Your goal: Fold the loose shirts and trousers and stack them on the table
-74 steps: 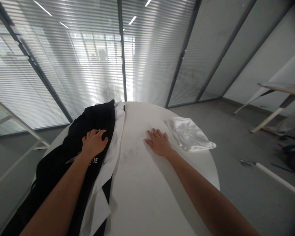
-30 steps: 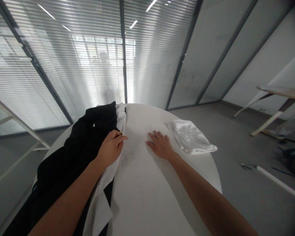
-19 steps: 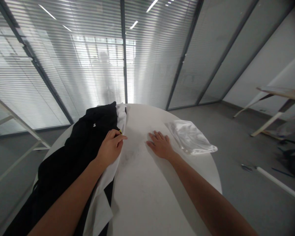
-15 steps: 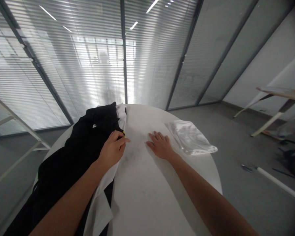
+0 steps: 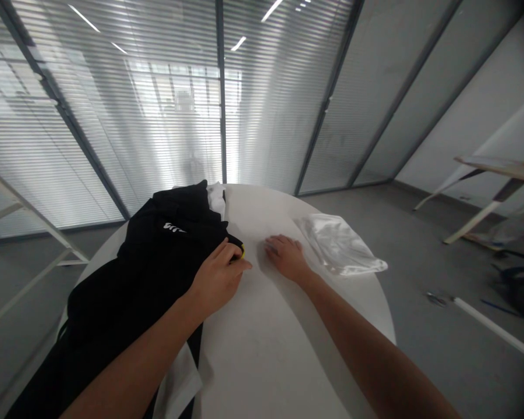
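A black garment [image 5: 126, 291] with white lettering is spread over the left side of the white table [image 5: 253, 361]. My left hand [image 5: 218, 276] pinches its right edge, where a small yellow patch shows by the fingers. White cloth [image 5: 179, 378] lies partly under the black garment and shows along its right side. On the tabletop to the right of the garment, my right hand [image 5: 286, 256] holds nothing; its fingers look slightly bent and are a little blurred. A folded white item [image 5: 338, 244], glossy like plastic wrapping, lies just beyond my right hand.
Behind the table stands a glass partition with blinds [image 5: 166, 116]. A white metal frame [image 5: 39, 227] is at the left. On the right are a wooden-topped table [image 5: 502, 166], and a white pole [image 5: 493, 329] and a small metal object [image 5: 436, 299] on the floor.
My left hand has moved right, drawing the garment's edge with it; more white lettering shows and more of the white cloth is covered. The fingers of my right hand are less spread.
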Available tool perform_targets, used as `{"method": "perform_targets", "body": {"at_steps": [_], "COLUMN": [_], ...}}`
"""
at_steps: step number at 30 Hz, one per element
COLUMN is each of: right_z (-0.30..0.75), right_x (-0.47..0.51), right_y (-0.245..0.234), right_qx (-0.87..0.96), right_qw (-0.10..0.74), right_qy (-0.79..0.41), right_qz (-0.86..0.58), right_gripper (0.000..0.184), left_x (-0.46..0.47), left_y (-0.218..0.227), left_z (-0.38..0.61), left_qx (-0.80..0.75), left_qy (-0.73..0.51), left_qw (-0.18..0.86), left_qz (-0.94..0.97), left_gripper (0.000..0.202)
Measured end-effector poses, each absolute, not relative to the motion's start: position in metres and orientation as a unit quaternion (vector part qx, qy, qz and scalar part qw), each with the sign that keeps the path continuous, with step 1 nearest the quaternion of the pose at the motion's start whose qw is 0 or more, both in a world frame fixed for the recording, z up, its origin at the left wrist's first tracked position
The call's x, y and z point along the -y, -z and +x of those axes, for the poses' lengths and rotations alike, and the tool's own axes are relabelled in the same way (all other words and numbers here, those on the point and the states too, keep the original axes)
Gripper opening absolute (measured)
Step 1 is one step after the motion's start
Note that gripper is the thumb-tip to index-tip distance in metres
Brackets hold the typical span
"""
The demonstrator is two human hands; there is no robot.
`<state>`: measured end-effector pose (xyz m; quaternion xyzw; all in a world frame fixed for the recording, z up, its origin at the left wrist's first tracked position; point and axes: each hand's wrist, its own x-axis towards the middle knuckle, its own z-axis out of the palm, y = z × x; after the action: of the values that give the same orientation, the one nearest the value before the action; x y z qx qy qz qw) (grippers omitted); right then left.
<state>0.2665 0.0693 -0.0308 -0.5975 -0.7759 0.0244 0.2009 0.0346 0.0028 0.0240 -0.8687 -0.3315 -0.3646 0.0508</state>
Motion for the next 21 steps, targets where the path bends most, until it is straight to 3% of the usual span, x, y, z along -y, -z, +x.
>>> {"method": "perform_targets", "body": {"at_steps": [4, 7, 12, 18, 21], "right_z": [0.252, 0.233, 0.209, 0.198, 0.195], "right_x": [-0.065, -0.058, -0.057, -0.07, -0.075], "right_y": [0.021, 0.008, -0.032, -0.063, -0.057], "right_qx": [0.759, 0.699, 0.635, 0.659, 0.674], "right_qw": [0.361, 0.402, 0.322, 0.218, 0.204], "right_qy": [-0.192, -0.378, -0.569, -0.642, -0.627], "right_qz": [-0.507, -0.454, -0.411, -0.324, -0.334], "right_gripper": [0.032, 0.035, 0.05, 0.051, 0.041], "left_x": [-0.001, -0.001, -0.002, -0.003, -0.007], "left_y": [-0.025, -0.025, -0.027, -0.03, -0.03], "left_z": [0.037, 0.038, 0.035, 0.029, 0.024], "left_qx": [0.337, 0.35, 0.373, 0.384, 0.405], "left_qy": [0.377, 0.388, 0.406, 0.46, 0.489], "left_qw": [0.045, 0.04, 0.026, 0.017, 0.011], "left_qz": [-0.861, -0.852, -0.834, -0.8, -0.773], "left_gripper": [0.033, 0.039, 0.042, 0.044, 0.039]}}
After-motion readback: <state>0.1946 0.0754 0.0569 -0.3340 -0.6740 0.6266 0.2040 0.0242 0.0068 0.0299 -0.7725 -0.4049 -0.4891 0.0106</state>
